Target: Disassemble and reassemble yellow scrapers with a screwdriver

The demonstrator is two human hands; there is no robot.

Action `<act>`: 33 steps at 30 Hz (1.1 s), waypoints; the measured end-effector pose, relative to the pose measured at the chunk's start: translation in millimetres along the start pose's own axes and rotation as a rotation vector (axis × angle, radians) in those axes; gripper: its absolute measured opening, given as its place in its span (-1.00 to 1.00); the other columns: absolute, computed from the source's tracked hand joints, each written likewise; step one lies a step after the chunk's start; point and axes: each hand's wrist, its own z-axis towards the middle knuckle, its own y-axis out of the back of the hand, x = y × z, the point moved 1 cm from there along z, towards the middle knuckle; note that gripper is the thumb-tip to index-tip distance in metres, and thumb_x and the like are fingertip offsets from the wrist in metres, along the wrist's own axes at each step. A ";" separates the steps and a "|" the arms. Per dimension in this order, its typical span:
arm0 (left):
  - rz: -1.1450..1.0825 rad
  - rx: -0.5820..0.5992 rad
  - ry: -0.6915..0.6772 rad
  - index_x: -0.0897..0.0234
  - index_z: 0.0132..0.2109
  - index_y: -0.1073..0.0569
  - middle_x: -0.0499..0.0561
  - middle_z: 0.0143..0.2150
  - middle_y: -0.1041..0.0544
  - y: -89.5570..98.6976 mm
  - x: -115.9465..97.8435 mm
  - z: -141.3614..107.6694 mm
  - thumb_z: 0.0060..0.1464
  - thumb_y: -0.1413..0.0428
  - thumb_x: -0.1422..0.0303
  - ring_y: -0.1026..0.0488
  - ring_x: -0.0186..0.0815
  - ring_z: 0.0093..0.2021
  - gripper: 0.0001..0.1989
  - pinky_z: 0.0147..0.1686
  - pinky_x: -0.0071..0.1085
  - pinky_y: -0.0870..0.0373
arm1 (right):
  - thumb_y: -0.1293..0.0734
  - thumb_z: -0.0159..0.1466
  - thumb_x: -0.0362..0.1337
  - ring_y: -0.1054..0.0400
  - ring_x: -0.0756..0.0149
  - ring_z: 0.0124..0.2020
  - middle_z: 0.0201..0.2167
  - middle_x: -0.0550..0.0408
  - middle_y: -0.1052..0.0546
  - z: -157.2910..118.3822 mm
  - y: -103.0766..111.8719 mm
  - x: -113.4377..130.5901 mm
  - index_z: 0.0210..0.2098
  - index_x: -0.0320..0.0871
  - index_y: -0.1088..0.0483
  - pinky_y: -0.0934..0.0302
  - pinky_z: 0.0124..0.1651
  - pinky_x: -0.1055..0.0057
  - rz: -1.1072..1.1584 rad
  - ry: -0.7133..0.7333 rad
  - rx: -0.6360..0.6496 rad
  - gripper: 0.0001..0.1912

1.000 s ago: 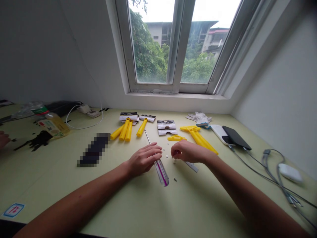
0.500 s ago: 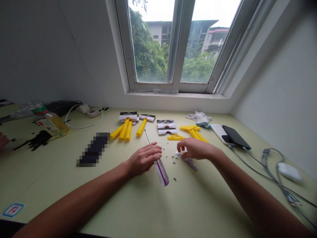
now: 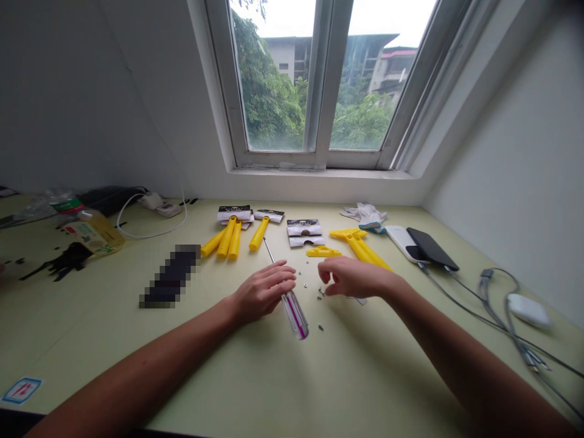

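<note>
My left hand is closed over a screwdriver with a clear and purple handle; its metal shaft points away from me. My right hand is low over the table, fingers curled and thumb a little apart. Its fingertips are beside a small screw, and whether they touch it I cannot tell. Another screw lies nearer me. Several small nuts are scattered between my hands. A flat metal strip is mostly hidden beneath my right hand.
Yellow handles with card labels lie at the back, near a card package, a yellow plastic piece and a yellow T-shaped tool. Gloves, a phone and cables are on the right. A bottle lies left.
My right hand has moved slightly left and down, from above the metal strip to the screws, covering more of the strip. My left hand stays on the screwdriver. The view shifts slightly.
</note>
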 end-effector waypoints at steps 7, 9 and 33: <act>-0.004 -0.015 -0.013 0.35 -0.01 -0.39 0.21 -0.04 -0.55 1.2 -0.7 0.9 0.21 0.01 0.55 -0.47 -0.20 0.08 -0.78 0.20 -0.02 -0.36 | -0.47 0.09 -0.22 -0.31 0.34 -0.39 -0.38 0.15 -0.51 -5.3 -24.3 42.9 -0.35 -0.08 -0.46 0.02 -0.42 0.47 -0.090 0.111 0.133 -0.84; -0.006 -0.017 -0.011 0.34 -0.02 -0.39 0.21 -0.05 -0.55 1.7 -1.3 1.8 0.22 0.02 0.54 -0.48 -0.20 0.08 -0.79 0.20 -0.02 -0.36 | -0.44 0.09 -0.28 -0.29 0.37 -0.44 -0.44 0.16 -0.50 -2.4 -26.4 39.9 -0.40 -0.10 -0.47 0.02 -0.43 0.46 -0.085 0.101 0.117 -0.91; -0.006 -0.025 -0.004 0.35 -0.02 -0.40 0.20 -0.05 -0.56 4.1 -2.2 4.1 0.23 0.01 0.53 -0.49 -0.20 0.07 -0.80 0.20 -0.03 -0.37 | -0.42 0.16 -0.24 -0.37 0.31 -0.25 -0.16 0.05 -0.44 8.5 -14.4 10.3 -0.16 -0.04 -0.54 -0.21 -0.22 0.42 0.044 0.089 0.037 -0.77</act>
